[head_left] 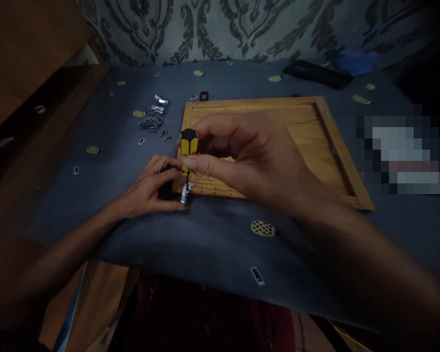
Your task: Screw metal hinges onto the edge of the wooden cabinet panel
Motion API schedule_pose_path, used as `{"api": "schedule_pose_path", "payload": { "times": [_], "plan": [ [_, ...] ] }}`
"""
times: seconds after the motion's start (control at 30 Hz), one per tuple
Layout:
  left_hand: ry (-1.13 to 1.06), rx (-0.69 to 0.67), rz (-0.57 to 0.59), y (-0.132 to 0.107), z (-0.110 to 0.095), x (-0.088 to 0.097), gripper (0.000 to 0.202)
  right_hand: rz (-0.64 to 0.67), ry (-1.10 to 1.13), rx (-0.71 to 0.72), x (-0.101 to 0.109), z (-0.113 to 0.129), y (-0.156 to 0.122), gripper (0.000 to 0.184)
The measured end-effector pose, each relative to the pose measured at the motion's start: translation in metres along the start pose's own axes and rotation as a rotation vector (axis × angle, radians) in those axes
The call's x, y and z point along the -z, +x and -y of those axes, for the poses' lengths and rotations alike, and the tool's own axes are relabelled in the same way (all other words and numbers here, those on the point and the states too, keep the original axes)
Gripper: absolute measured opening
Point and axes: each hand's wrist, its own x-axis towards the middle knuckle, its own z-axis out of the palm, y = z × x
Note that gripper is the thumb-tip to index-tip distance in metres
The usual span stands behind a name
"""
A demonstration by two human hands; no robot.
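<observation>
My right hand (256,156) pinches the handle of a yellow and black screwdriver (189,146) between thumb and fingers. The screwdriver stands nearly upright, its tip down at a small metal hinge (184,194). That hinge sits at the near left corner of a framed wooden panel (337,146) and juts past its near edge. Around the corner curls my left hand (150,188), thumb at the hinge's outer end and fingers by the panel's left edge. Small dark holes run along the near edge. My right hand covers part of the panel.
More metal hinges (157,110) and several loose screws (164,134) lie left of the panel's far corner. A black case-like object (317,74) and a blue cloth (357,62) are at the back right. A wooden cabinet (33,54) borders the left side.
</observation>
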Motion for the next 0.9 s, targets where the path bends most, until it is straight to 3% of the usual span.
{"api": "schedule_pose_path", "payload": {
  "times": [0.13,0.23,0.43,0.6,0.7,0.9],
  "plan": [
    [0.011,0.017,0.019,0.001,-0.001,0.000,0.059,-0.137,-0.083,0.079,-0.010,-0.008,-0.004,0.037],
    [0.015,0.024,0.021,0.001,0.001,0.000,0.056,-0.163,-0.086,0.104,-0.015,-0.010,-0.005,0.038],
    [0.002,-0.030,-0.036,-0.001,0.004,-0.004,0.058,-0.115,0.018,0.102,-0.012,-0.008,-0.003,0.017],
    [0.015,-0.006,-0.008,-0.001,0.003,-0.002,0.056,0.009,0.027,0.074,-0.007,-0.006,-0.003,0.012],
    [-0.003,0.003,0.007,0.000,0.001,-0.001,0.060,-0.051,-0.025,0.055,-0.011,-0.005,-0.006,0.030],
    [0.012,0.011,0.019,0.001,-0.001,0.001,0.059,-0.257,-0.029,0.067,-0.019,-0.004,-0.011,0.035]
  ]
}}
